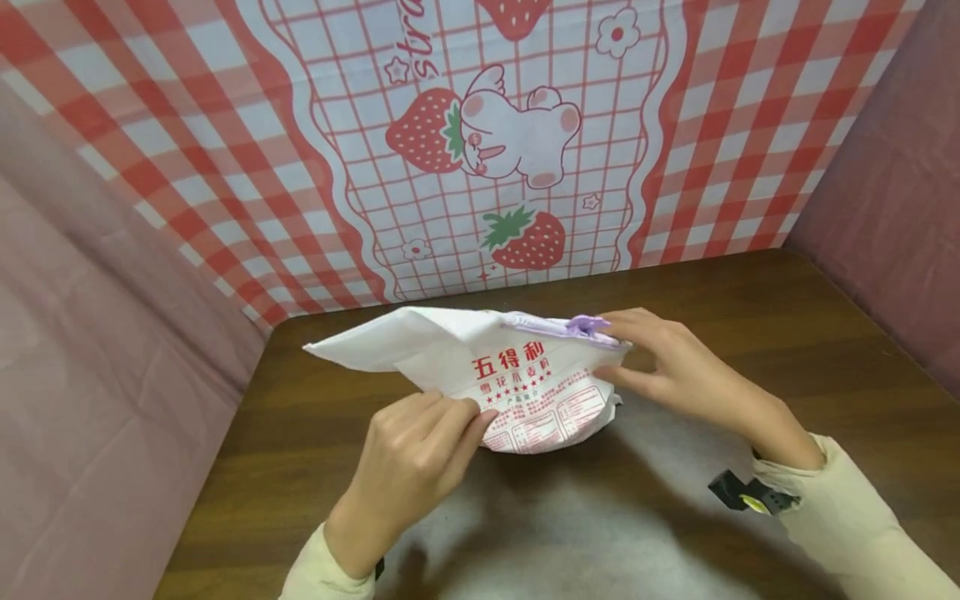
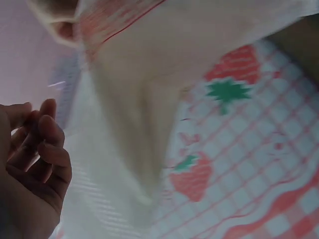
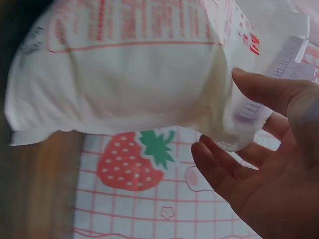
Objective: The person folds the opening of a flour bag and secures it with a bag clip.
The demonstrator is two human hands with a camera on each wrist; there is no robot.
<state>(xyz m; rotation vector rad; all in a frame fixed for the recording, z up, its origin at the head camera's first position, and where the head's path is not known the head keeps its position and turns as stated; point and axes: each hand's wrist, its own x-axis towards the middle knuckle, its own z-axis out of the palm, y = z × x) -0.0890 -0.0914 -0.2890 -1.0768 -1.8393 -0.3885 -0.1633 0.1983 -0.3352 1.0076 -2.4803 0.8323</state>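
A white flour bag point(image 1: 525, 396) with red Chinese print is bulged at the bottom, and its loose top corner sticks out to the left. Along its upper right edge runs a light purple bag clip point(image 1: 588, 327). My right hand point(image 1: 686, 371) holds the bag's right corner beside the clip, thumb on the front and fingers behind. In the right wrist view that thumb point(image 3: 264, 89) lies against the bag. My left hand point(image 1: 420, 450) overlaps the bag's lower left. In the left wrist view its fingers point(image 2: 55, 154) are loosely curled, with nothing seen between them.
Under the bag is a brown wooden table point(image 1: 315, 467) with a pale shine in front. A red-and-white strawberry-print cloth point(image 1: 525, 142) hangs behind it. Pink drapes point(image 1: 97, 333) close off both sides. A black wrist strap point(image 1: 750, 492) hangs at the right sleeve.
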